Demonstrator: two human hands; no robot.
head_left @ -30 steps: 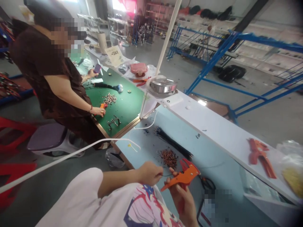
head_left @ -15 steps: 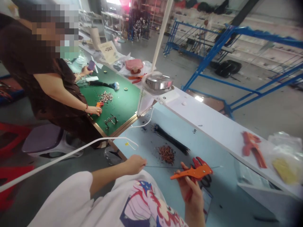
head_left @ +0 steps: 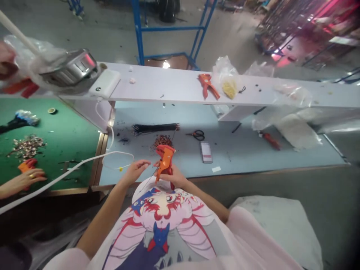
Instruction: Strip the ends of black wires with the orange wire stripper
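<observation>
My right hand (head_left: 174, 177) is closed around orange-and-red wire strippers (head_left: 165, 160), whose head points away from me over the blue table. A thin dark wire (head_left: 149, 179) runs slantwise near the fingers of my right hand, its lower end close to my shirt. To the left, my left hand (head_left: 137, 168) has its fingers stretched out toward the strippers, apart from them, and nothing shows in it. Just beyond the tool lies a pile of small copper-coloured scraps (head_left: 162, 140). Behind that rests a bundle of black wires (head_left: 156, 128).
Scissors (head_left: 198, 135), a phone (head_left: 206, 153) and red-handled pliers (head_left: 270, 141) lie to the right. A second stripper (head_left: 207, 86) is on the raised shelf (head_left: 174, 84). A white cable (head_left: 64, 170) crosses at left, near a co-worker's hand (head_left: 30, 178) on the green table.
My view has swung right. My left hand has gone from closed on the wire to stretched-out fingers. The strippers have turned from sideways to pointing away from me.
</observation>
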